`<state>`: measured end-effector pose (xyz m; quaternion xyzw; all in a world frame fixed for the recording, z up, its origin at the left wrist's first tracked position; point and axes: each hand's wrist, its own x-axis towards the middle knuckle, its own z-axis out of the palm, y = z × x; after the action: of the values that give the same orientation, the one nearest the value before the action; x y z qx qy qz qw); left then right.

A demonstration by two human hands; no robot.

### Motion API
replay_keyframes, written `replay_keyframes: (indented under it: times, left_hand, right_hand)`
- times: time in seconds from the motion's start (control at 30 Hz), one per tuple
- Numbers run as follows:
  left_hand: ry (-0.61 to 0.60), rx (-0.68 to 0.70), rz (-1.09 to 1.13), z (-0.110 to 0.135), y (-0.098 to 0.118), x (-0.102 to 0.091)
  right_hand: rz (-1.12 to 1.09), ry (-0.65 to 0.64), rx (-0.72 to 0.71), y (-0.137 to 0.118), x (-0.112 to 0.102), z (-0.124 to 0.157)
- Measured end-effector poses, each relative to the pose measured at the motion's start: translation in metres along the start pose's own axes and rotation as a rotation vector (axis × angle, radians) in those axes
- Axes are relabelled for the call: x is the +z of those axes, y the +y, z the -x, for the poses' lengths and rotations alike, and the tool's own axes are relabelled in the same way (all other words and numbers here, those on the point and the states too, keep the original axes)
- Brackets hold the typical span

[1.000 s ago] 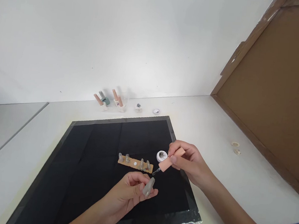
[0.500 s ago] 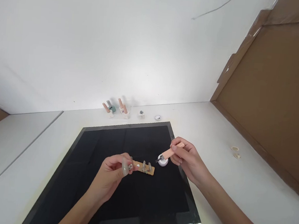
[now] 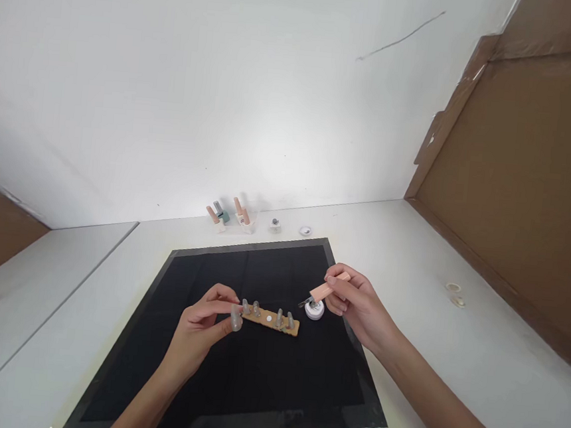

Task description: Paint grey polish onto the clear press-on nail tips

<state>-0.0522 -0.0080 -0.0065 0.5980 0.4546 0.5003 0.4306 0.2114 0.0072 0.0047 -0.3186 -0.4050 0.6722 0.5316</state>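
My left hand [image 3: 200, 323] pinches a shiny grey false nail [image 3: 236, 317] upright between thumb and index finger. It is just beside the left end of a tan display strip [image 3: 262, 318], where several similar grey false nails stand around a white dot. Whether my fingertips also touch the strip is unclear. My right hand [image 3: 351, 293] is closed around the peach handle of a nail polish brush [image 3: 329, 288]. Its dark tip points left and down, above the edge of a small round white pot [image 3: 314, 310].
A black mat [image 3: 232, 369] is taped to the white table [image 3: 418, 345]. At the back stand peach-capped polish bottles [image 3: 243, 215], a small clear bottle [image 3: 275, 225] and a small white dish [image 3: 304, 231]. Two small pale discs [image 3: 455, 294] lie right. Cardboard [image 3: 530, 155] borders the right side.
My left hand has drawn back leftward with the false nail, uncovering the nails at the strip's left end. My right hand and brush stay nearly in place. The view has shifted slightly.
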Motion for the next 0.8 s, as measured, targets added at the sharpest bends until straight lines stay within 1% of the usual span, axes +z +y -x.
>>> replay_keyframes:
  times: [0.07, 0.13, 0.23, 0.3, 0.37, 0.53, 0.67, 0.8]
  left_hand:
    - [-0.024, 0.053, -0.084, -0.006, -0.006, 0.000]
    - [-0.084, 0.084, -0.180, -0.012, -0.013, 0.001]
    - [-0.181, 0.066, -0.295, -0.019, -0.021, 0.005]
    - [-0.221, 0.042, -0.343, -0.022, -0.026, 0.009]
    - [-0.233, 0.024, -0.375, -0.023, -0.030, 0.013]
    - [-0.216, -0.021, -0.386, -0.024, -0.035, 0.020]
    - [-0.222, -0.027, -0.403, -0.025, -0.039, 0.022]
    - [-0.237, -0.027, -0.451, -0.024, -0.047, 0.022]
  right_hand:
    - [-0.007, 0.007, 0.000, 0.000, -0.001, 0.000]
    - [-0.014, 0.016, 0.006, 0.000, -0.002, 0.000]
    - [-0.025, 0.009, 0.009, 0.000, -0.004, 0.000]
    - [-0.032, -0.001, 0.006, 0.001, -0.005, 0.000]
    - [-0.042, -0.008, 0.007, 0.002, -0.005, 0.000]
    - [-0.071, -0.009, 0.012, 0.002, -0.005, -0.001]
    - [-0.086, -0.019, 0.014, 0.001, -0.006, -0.002]
    - [-0.077, 0.001, 0.015, 0.001, -0.006, -0.002]
